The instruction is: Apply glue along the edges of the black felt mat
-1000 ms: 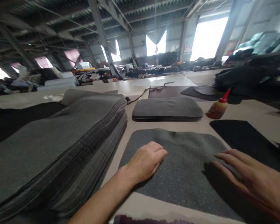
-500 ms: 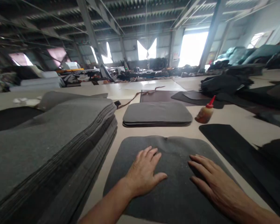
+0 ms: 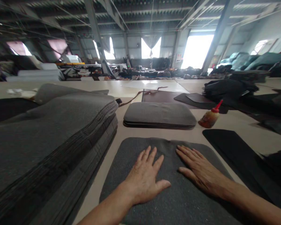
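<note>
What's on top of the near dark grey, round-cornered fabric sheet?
The bare left hand and bare right hand lie palm-down on the sheet; what their palms cover cannot be seen.

Left grip (image 3: 144,178) palm down, fingers (image 3: 152,156) spread, right grip (image 3: 199,170) palm down, thumb (image 3: 186,173) apart

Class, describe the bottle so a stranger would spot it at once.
On the pale table, find the low grey stack beyond the left hand and right hand. The bottle sits just right of that stack. Its pointed red tip sets it apart from the dark sheet nearby.
</note>
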Action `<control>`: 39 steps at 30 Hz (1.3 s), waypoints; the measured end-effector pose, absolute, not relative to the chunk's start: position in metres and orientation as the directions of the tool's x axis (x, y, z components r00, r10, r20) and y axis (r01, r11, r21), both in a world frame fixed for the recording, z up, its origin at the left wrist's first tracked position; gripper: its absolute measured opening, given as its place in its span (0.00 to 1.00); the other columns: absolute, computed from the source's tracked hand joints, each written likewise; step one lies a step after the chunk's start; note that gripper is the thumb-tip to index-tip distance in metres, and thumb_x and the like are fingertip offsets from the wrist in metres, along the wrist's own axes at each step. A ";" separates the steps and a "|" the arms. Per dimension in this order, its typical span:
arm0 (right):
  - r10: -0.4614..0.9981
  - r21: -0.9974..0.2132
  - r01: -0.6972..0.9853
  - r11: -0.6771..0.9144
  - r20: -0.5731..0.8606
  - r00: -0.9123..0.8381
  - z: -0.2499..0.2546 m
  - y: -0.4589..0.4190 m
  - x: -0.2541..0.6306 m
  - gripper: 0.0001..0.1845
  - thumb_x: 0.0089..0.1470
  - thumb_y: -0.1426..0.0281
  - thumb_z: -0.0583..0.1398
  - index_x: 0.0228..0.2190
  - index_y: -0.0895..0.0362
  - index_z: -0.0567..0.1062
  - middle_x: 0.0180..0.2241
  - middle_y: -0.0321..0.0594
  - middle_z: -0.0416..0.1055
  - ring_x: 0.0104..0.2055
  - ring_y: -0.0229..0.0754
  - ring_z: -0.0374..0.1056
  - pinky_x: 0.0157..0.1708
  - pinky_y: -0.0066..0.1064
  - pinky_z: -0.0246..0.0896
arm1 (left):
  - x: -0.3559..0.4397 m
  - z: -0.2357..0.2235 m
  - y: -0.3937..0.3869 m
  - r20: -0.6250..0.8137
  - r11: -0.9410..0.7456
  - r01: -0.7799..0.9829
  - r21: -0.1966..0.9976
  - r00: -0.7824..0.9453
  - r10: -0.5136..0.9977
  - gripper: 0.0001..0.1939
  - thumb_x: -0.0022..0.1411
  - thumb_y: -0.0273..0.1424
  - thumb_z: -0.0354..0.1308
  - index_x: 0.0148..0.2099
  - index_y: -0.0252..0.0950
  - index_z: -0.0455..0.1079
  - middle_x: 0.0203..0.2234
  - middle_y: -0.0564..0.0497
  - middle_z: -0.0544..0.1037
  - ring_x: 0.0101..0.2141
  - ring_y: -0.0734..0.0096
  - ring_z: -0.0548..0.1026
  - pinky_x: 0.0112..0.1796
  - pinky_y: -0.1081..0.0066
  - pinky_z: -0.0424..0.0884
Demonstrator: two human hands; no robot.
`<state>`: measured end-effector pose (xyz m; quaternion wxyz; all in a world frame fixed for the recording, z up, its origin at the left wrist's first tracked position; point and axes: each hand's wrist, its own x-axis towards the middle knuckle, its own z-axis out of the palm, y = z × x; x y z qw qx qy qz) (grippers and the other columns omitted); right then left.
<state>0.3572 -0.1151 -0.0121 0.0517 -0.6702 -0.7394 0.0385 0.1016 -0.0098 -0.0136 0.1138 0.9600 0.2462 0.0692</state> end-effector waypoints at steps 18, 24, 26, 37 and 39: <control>0.952 -0.221 0.931 0.291 -0.031 -0.305 0.002 -0.086 0.341 0.39 0.69 0.48 0.47 0.69 0.60 0.55 0.70 0.49 0.44 0.72 0.55 0.42 0.69 0.56 0.40 | 0.104 -0.009 -0.011 -0.017 -0.829 0.502 0.248 0.858 0.514 0.52 0.64 0.55 0.53 0.75 0.32 0.32 0.72 0.36 0.37 0.71 0.48 0.36 0.68 0.46 0.46; 0.965 -0.206 0.943 0.261 0.063 -0.253 -0.010 -0.054 0.358 0.38 0.69 0.49 0.47 0.68 0.61 0.57 0.69 0.52 0.48 0.71 0.55 0.44 0.69 0.55 0.42 | 0.104 -0.006 -0.012 -0.046 -0.820 0.507 0.264 0.856 0.515 0.51 0.65 0.57 0.51 0.74 0.32 0.33 0.72 0.36 0.36 0.71 0.48 0.36 0.68 0.45 0.45; 0.968 -0.215 0.946 0.242 0.111 -0.223 -0.014 -0.046 0.366 0.38 0.69 0.50 0.47 0.68 0.63 0.58 0.69 0.54 0.49 0.71 0.54 0.44 0.69 0.53 0.43 | 0.103 -0.008 -0.011 -0.024 -0.825 0.497 0.269 0.860 0.510 0.51 0.65 0.56 0.51 0.75 0.32 0.32 0.72 0.36 0.36 0.71 0.48 0.36 0.68 0.45 0.45; 0.947 -0.251 0.923 0.291 0.214 -0.240 0.006 -0.145 0.317 0.32 0.71 0.58 0.50 0.68 0.59 0.57 0.70 0.48 0.49 0.72 0.51 0.40 0.69 0.51 0.46 | 0.101 -0.013 -0.007 0.221 -0.868 0.425 0.256 0.849 0.480 0.36 0.70 0.41 0.52 0.72 0.32 0.45 0.69 0.39 0.58 0.69 0.56 0.54 0.67 0.51 0.53; 0.947 -0.271 0.912 0.307 0.186 -0.263 0.000 -0.155 0.304 0.32 0.70 0.58 0.52 0.68 0.59 0.57 0.70 0.48 0.49 0.72 0.52 0.42 0.69 0.52 0.46 | 0.102 -0.013 -0.007 0.233 -0.874 0.423 0.240 0.848 0.475 0.32 0.71 0.38 0.52 0.71 0.33 0.50 0.67 0.40 0.62 0.67 0.58 0.57 0.66 0.53 0.54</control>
